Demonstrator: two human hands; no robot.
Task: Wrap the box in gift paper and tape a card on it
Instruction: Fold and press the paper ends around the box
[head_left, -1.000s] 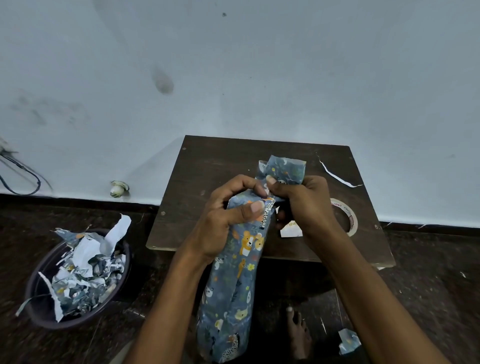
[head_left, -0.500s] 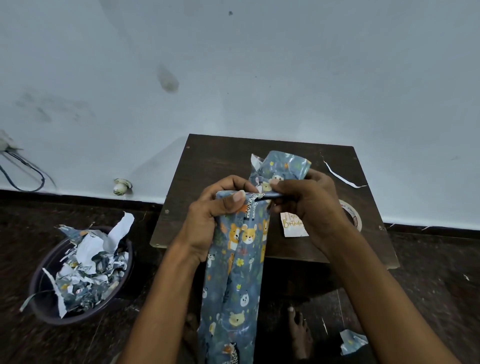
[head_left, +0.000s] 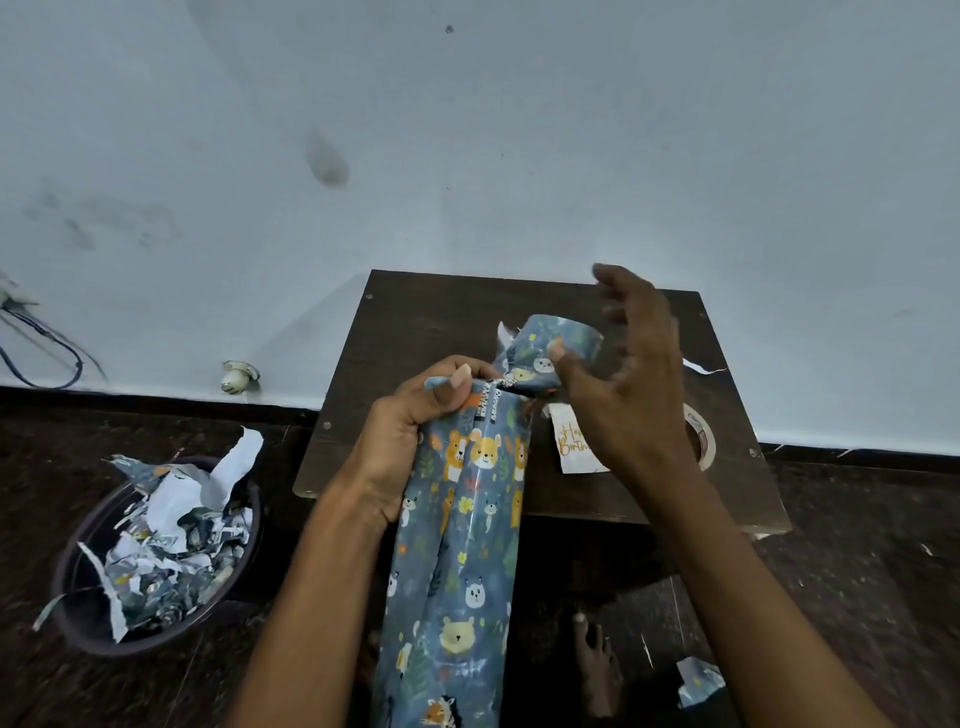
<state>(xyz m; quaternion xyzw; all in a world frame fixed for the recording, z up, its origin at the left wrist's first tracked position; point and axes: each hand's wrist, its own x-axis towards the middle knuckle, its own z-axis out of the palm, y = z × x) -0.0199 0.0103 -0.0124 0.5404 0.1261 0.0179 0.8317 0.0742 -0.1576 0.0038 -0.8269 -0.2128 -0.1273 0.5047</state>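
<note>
Box (head_left: 467, 519): hidden under paper, bottom cut off | left hand (head_left: 415, 436) grips top | right hand (head_left: 623, 395) blurred, fingers spread

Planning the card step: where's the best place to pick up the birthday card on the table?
Pinch the card at its near left corner, coming from the left. It lies flat on the table; its right part is hidden behind the right hand, near the tape roll.

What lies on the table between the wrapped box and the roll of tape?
In the head view, a white card with gold lettering lies on the dark wooden table, between the animal-print wrapped box and the tape roll.
</note>
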